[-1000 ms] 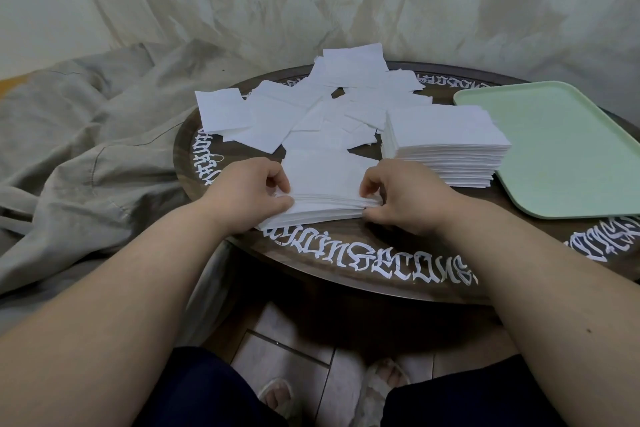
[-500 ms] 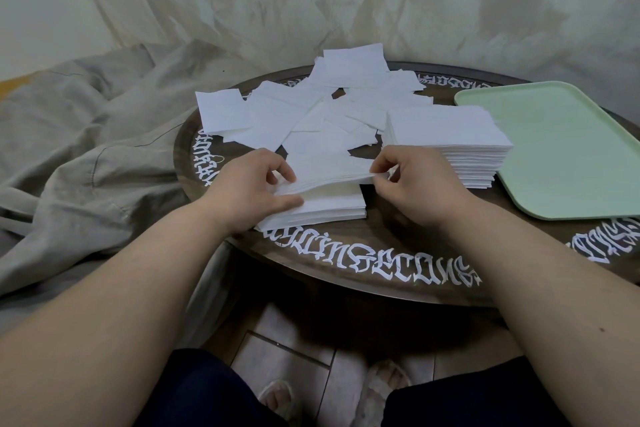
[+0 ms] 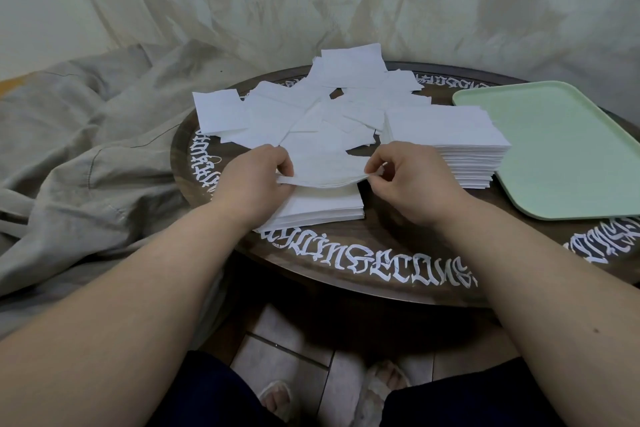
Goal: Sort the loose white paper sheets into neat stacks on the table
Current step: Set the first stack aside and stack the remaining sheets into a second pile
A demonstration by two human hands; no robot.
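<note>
Both hands (image 3: 254, 177) (image 3: 414, 180) pinch a sagging white sheet (image 3: 322, 170) above its stack (image 3: 322, 208).

Bare dark round wooden surface (image 3: 398, 246) lies open along the near edge. Further in, scattered loose white paper sheets (image 3: 311, 107) block the middle, a tall neat white paper stack (image 3: 446, 128) and pale green plastic tray (image 3: 561, 149) crowd the right.

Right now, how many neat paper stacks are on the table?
2: a short stack at the near edge under the lifted sheets, and a taller stack beside the green tray.
</note>
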